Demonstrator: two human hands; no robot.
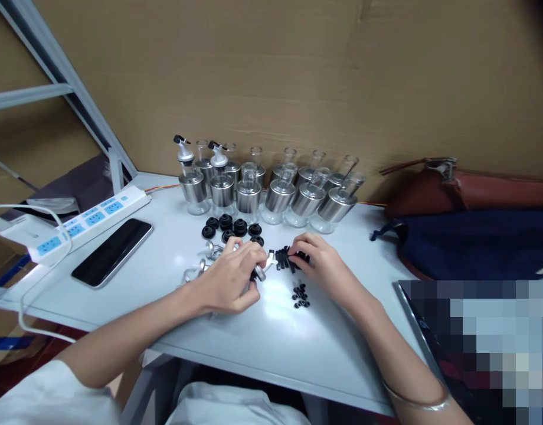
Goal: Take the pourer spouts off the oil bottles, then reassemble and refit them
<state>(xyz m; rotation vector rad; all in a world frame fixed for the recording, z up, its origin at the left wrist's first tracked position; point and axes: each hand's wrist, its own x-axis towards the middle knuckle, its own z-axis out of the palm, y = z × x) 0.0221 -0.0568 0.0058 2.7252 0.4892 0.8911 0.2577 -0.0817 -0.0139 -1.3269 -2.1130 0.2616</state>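
My left hand [234, 277] is closed around a silver bottle pourer [259, 273], its pale spout pointing right; the palm hides part of it. Thumb and fingers of my right hand [318, 260] pinch together at a pile of small black elongated pieces [282, 258], gripping a small black piece. Tiny black ring-like parts [300, 296] lie below the right hand. Black ribbed stoppers [226, 222] sit behind my left hand, and silver pourer parts [192, 273] lie to its left, partly hidden.
Rows of glass bottles with steel sleeves [278, 195] stand at the back; two at the left carry pourers [219, 156]. To the left are a phone [113, 252] and a power strip [94, 219] with a white cable. A brown bag [488, 192] and dark blue cloth [475, 245] lie right.
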